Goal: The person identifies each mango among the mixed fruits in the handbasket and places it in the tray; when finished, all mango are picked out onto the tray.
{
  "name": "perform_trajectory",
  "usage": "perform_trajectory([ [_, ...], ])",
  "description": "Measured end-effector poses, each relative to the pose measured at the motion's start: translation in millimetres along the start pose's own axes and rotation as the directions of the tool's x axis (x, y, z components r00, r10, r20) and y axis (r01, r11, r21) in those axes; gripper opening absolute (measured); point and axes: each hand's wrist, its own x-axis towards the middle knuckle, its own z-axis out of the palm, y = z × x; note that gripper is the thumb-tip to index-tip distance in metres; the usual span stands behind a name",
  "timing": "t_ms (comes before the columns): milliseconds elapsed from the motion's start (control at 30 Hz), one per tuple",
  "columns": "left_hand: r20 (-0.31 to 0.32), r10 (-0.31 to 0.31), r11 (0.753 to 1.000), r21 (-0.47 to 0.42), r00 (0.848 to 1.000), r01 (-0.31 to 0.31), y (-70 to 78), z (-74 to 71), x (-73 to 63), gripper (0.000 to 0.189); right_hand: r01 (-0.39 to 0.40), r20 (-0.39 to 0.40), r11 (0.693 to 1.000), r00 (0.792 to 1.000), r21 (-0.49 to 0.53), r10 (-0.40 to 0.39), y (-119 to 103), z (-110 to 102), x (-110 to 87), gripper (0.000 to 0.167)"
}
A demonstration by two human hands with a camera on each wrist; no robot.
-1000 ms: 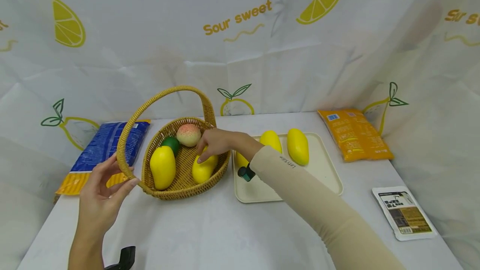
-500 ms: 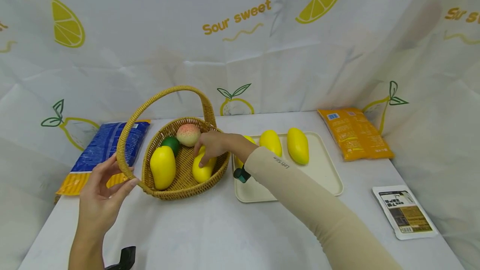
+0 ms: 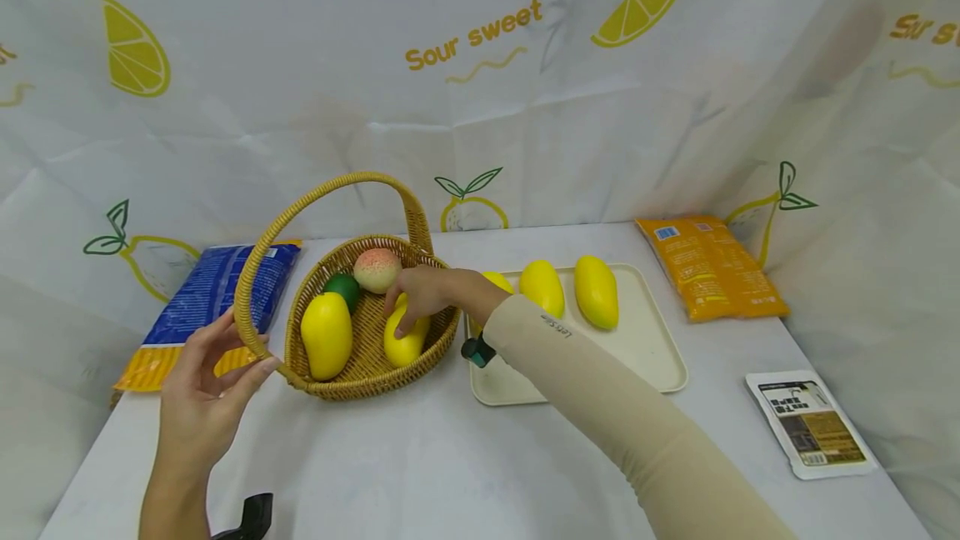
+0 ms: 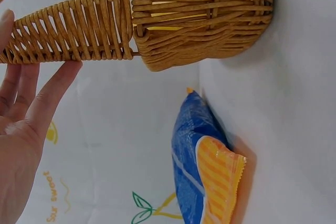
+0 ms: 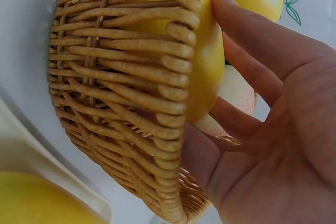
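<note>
A woven basket (image 3: 339,391) with a tall arched handle (image 3: 243,294) stands on the white tabletop. Near the handle's lower left end, my left hand (image 3: 197,398) holds it between thumb and fingers; the left wrist view shows this hand (image 4: 23,135) too. Inside the basket, my right hand (image 3: 424,292) grips a yellow mango (image 3: 403,347), with the thumb on it and fingers around its far side (image 5: 207,72). Also in the basket are another mango (image 3: 326,337), a dark green round fruit (image 3: 343,287) and a peach (image 3: 377,268).
Right of the basket lies a cream tray (image 3: 651,357) with three mangoes, one (image 3: 498,280) partly behind the right forearm. A blue-and-orange bag (image 3: 202,290) is at the left, an orange bag (image 3: 712,273) at the back right, a white packet (image 3: 810,427) at the right edge.
My right hand and forearm have shifted slightly left, and the hand sits a little differently on the mango. The left hand and basket have stayed put.
</note>
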Motion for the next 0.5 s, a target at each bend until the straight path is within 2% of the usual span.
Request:
perform_trajectory([
  [300, 0.01, -0.01, 1.0, 0.02, 1.0, 0.01, 2.7, -0.1, 0.4, 0.081, 0.029, 0.001, 0.999, 1.0, 0.028, -0.029, 3.6, 0.8, -1.2, 0.041],
  [500, 0.015, -0.005, 1.0, 0.029, 1.0, 0.004, 3.3, -0.4, 0.5, 0.08, 0.052, -0.006, 0.999, 0.999, 0.006, -0.052, 4.9, 0.9, -0.1, 0.04],
])
